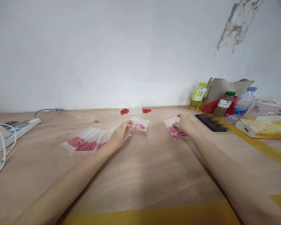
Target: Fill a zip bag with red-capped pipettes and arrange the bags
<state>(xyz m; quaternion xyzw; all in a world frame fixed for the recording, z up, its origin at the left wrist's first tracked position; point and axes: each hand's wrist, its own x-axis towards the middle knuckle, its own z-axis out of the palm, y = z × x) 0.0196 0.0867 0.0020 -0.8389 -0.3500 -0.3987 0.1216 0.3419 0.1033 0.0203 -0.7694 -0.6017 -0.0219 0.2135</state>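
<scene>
My left hand pinches the left edge of a small clear plastic bag with red pieces in it, near the middle of the table. Below and left of that hand, a fanned row of similar bags lies flat, its right end partly hidden by my fingers. My right hand rests its fingers on a second overlapping pile of bags, also holding red pieces. Whether those fingers grip a bag or only touch the pile, I cannot tell. Loose-looking red pieces lie on clear plastic by the wall.
On the left are a white power strip and white cables. To the right lie a dark phone, a yellow tissue pack and several bottles, among them a green-capped one. Yellow tape crosses the front.
</scene>
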